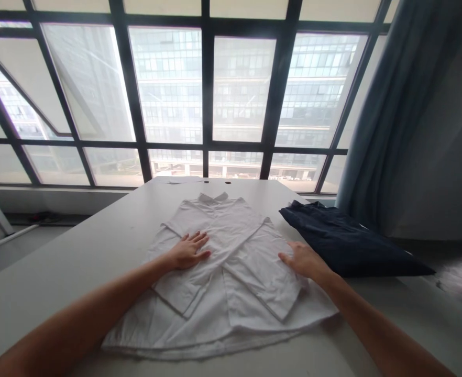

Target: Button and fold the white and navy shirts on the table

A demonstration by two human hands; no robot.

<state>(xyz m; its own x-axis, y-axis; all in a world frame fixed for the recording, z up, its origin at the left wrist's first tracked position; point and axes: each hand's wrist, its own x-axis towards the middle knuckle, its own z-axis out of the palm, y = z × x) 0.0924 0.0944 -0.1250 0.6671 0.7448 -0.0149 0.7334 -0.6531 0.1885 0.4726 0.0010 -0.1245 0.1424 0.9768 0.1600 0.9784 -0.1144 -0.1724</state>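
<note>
A white button-up shirt (223, 246) lies face-down or folded flat on the table, collar (214, 198) pointing away from me. Its two sleeves cross over its middle, and the lower hem spreads toward me. My left hand (187, 250) rests palm down on the shirt's centre, fingers spread, where the sleeves cross. My right hand (304, 260) presses flat on the right folded sleeve near the shirt's right edge, close to a dark navy folded garment (344, 241). Neither hand grips anything.
The white table (97, 251) runs toward a large dark-framed window (205, 89) with buildings beyond. Two small dark round spots (216, 182) and a scrap of paper lie at the table's far end. A blue-grey curtain (376, 125) hangs at the right.
</note>
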